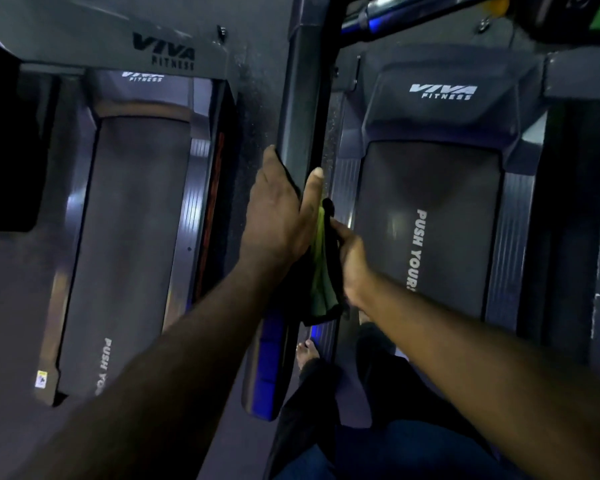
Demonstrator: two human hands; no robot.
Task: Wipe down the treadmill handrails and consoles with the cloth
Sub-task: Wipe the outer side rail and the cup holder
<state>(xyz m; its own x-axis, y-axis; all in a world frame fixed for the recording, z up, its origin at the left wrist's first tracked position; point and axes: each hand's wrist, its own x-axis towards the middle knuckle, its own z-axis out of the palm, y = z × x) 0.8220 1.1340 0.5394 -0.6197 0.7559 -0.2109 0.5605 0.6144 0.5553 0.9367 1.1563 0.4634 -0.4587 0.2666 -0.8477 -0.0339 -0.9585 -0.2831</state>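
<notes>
two treadmills (pixel 430 209) (viva fitness logos (pixel 442 92))

Green-and-black cloth (pixel 321 271) hangs folded, draped against the grey treadmill upright (pixel 300 109).

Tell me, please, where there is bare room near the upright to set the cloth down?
Both belts are bare: the left treadmill belt, between its side rails, and the right treadmill belt likewise. It is crowded at the upright, where the left hand and right hand hold the cloth, and below it, where a foot stands.
</notes>
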